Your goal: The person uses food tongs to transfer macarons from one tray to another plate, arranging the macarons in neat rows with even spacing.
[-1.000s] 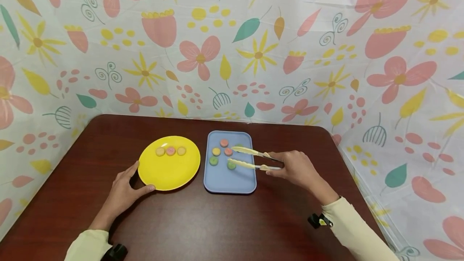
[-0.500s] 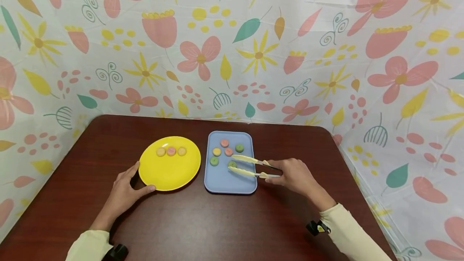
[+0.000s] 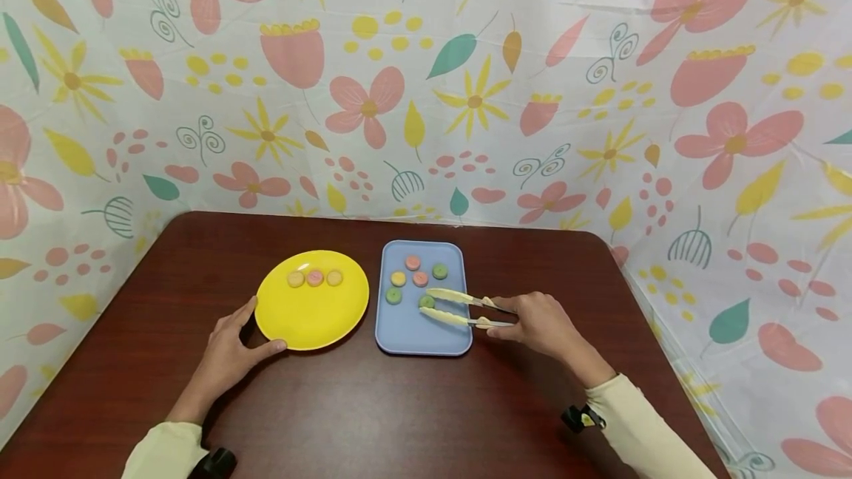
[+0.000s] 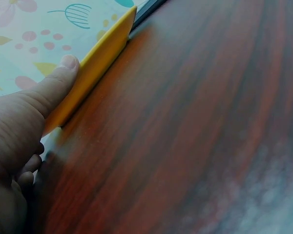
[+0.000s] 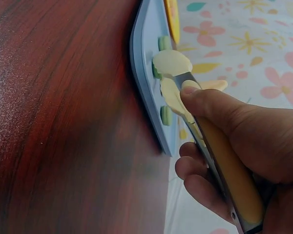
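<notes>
My right hand [image 3: 546,327] grips a pair of tongs [image 3: 482,301] with pale yellow tips. Over the blue tray [image 3: 406,338], the tips stand apart on either side of a green macaron [image 3: 426,302]. In the right wrist view, the thumb lies along the handle of the tongs [image 5: 229,180]. My left hand [image 3: 222,357] holds the near left rim of a round yellow plate [image 3: 313,327], thumb on the edge; the left wrist view shows the thumb against the plate's rim [image 4: 95,68]. On the plate, a pink macaron [image 3: 315,278] sits between two beige ones in a row.
Also on the tray are two pink macarons [image 3: 413,262], a yellow macaron [image 3: 398,279] and two other green macarons [image 3: 440,271]. Plate and tray stand side by side on a dark wooden table [image 3: 346,412]. A flowered curtain [image 3: 433,94] rises behind the table.
The right hand and tongs have moved toward the near side of the tray, uncovering the back right green macaron. The tips have drawn slightly closer together. The left hand and plate stay put.
</notes>
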`<state>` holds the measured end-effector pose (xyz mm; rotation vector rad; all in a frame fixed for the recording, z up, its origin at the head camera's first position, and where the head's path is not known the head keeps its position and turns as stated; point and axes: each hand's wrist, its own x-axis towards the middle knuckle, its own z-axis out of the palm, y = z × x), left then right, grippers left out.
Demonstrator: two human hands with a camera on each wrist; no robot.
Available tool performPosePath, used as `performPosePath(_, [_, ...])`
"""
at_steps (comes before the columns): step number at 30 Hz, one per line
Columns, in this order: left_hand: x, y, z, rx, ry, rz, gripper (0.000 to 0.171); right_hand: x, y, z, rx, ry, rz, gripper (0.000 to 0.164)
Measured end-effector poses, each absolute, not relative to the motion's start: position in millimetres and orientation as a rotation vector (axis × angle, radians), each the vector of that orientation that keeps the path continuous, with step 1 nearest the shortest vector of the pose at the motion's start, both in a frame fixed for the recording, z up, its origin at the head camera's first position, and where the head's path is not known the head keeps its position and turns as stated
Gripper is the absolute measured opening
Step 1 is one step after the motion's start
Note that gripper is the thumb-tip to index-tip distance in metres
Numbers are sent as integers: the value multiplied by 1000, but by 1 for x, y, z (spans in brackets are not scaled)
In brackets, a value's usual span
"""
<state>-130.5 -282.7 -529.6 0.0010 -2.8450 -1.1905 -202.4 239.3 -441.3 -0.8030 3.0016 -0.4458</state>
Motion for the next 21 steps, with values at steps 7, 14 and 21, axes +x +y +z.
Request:
performPosePath(7, [-130,-283,-529,6,-2845,-1192,117,-202,240,-443,-809,3013,-445,50])
performPosePath(14, [-131,-283,-528,-3,-2838,-1190,116,-202,238,-443,-762,2978,-470,51])
performPosePath(21, [-130,-283,-529,-11,-2838,-1187,116,-201,240,-445,-766,2978,-481,51])
